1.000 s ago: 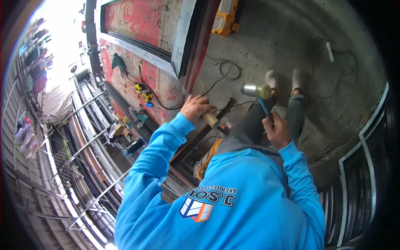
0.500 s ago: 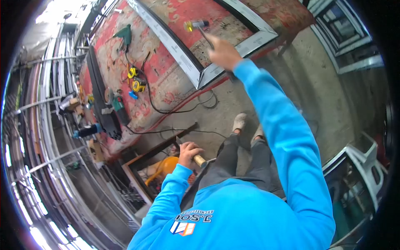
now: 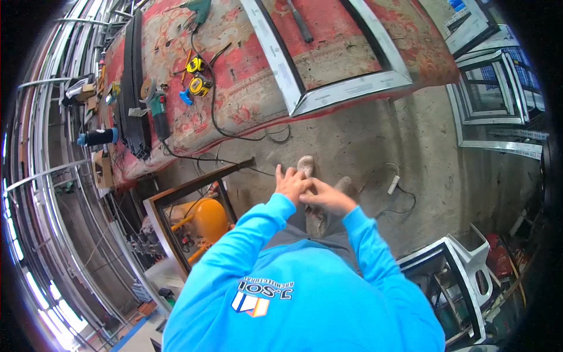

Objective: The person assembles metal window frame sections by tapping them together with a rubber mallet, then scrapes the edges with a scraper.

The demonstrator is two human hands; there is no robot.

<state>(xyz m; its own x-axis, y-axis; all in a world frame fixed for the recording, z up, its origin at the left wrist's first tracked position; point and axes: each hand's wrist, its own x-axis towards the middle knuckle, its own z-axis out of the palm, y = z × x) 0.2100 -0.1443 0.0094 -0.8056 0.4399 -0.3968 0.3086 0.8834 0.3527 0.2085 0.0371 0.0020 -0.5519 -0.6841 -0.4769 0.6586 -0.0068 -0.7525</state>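
Red table (image 3: 251,88), dark handle (image 3: 302,26) pointing toward person (image 3: 328,299), hands (image 3: 292,186) touching

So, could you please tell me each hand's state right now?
Left hand: open, nothing visibly held.
Right hand: fingertips against the left hand; grip cannot be told.

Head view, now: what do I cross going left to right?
Black strips → grinder → two yellow tape measures → left hand → right hand, touching the left → white block on a cord → metal-edged frames at upper right.
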